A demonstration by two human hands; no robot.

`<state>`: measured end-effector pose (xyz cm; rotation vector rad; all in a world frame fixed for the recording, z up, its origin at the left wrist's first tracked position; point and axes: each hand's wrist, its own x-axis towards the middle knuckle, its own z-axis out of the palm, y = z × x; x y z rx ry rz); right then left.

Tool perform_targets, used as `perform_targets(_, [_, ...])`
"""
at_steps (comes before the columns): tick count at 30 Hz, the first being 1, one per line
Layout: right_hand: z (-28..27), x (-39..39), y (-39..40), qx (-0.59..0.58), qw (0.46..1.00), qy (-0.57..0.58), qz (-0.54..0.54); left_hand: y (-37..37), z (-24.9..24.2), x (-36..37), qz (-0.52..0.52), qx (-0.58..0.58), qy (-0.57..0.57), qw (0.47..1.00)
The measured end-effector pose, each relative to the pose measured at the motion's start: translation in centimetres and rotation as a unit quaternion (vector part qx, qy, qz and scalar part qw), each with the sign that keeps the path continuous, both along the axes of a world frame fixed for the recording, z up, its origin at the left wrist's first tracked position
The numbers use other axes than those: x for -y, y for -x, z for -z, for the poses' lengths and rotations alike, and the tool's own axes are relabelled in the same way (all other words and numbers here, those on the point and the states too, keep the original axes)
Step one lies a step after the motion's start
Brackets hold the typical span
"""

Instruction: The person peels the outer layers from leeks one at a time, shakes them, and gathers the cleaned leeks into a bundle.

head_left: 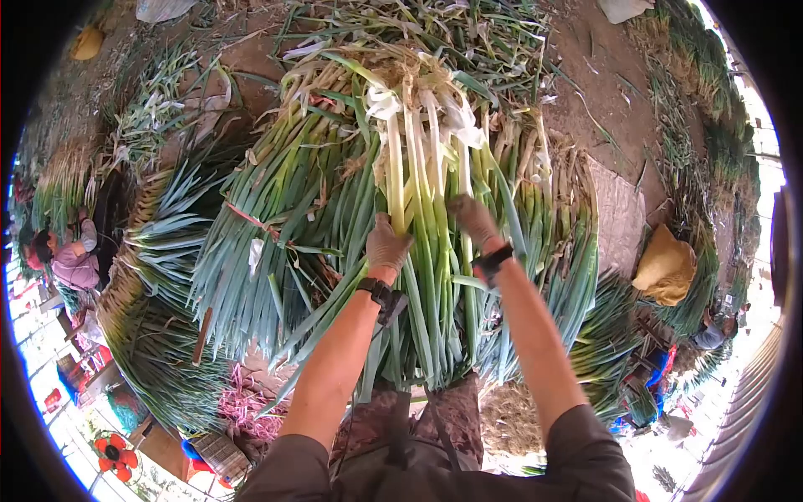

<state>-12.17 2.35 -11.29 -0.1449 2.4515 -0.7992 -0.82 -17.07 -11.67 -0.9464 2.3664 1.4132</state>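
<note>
A large heap of long green onions (435,180) lies before me, pale stems and roots pointing away and dark green leaves toward me. My left hand (390,243), in a thin brownish glove, is closed round a thick green onion (395,171) below its white stem. My right hand (475,219), gloved too and blurred by motion, is at the stalks just to the right; its fingers do not show clearly. White, torn peel (462,122) hangs near the root ends. On the left of the heap, a bundle (242,217) has a reddish tie round it.
More stacked green onions (167,335) stand to the left, with a person (74,255) beyond them. Pink ties (251,406) lie on the ground near my legs. At the right are a yellowish sack (665,266) and another person (715,330). Loose leaves litter the dirt floor (577,50).
</note>
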Motion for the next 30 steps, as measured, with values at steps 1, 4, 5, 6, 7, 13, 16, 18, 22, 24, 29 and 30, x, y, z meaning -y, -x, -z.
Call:
perform_targets(1, [1.0,1.9,-2.2,0.029,0.991,0.064,0.110,0.1,-0.4,0.1,-0.012,-0.013,-0.014,1.000])
perform_targets(4, [2.3,6.0,-6.9,-0.078,0.978,0.028,0.192,-0.5,2.7,0.4,-0.068,-0.033,-0.112,0.991])
perform_targets(5, [0.1,7.0,-7.3,-0.075,0.977,-0.001,0.199,-0.7,3.4,0.4,-0.085,-0.042,-0.156,0.983])
perform_targets(6, [-0.2,6.9,-7.2,-0.054,0.983,-0.004,0.174,-0.5,3.1,0.3,-0.052,-0.032,-0.147,0.987])
perform_targets(7, [-0.5,6.7,-7.1,-0.033,0.988,-0.009,0.148,-0.6,2.7,0.0,-0.063,-0.045,-0.163,0.984])
perform_targets(13, [-4.3,4.3,-6.3,0.169,0.896,0.365,0.190,-1.6,-3.4,-2.4,-0.187,-0.152,-0.437,0.867])
perform_targets(16, [-8.9,2.4,-8.9,0.147,0.910,0.355,0.155,-4.5,-9.3,-4.1,-0.132,-0.148,-0.323,0.925])
perform_targets(18, [-8.4,0.7,-10.2,0.176,0.901,0.356,0.178,-5.9,-11.4,-6.3,-0.099,-0.157,-0.262,0.947])
perform_targets(22, [-12.5,-0.7,-10.6,0.099,0.958,0.266,0.040,-9.0,-14.5,-10.5,-0.063,-0.191,-0.187,0.961])
perform_targets(24, [-15.6,-2.1,-11.6,0.158,0.920,0.344,0.097,-11.0,-17.2,-11.9,-0.046,-0.181,-0.226,0.956])
perform_targets(29, [-20.8,-7.2,-12.4,0.175,0.919,0.343,0.084,-13.6,-20.8,-14.3,0.065,-0.224,-0.248,0.940])
perform_targets(30, [-22.5,-8.3,-13.0,0.179,0.920,0.336,0.096,-13.7,-20.7,-14.1,0.099,-0.220,-0.304,0.922])
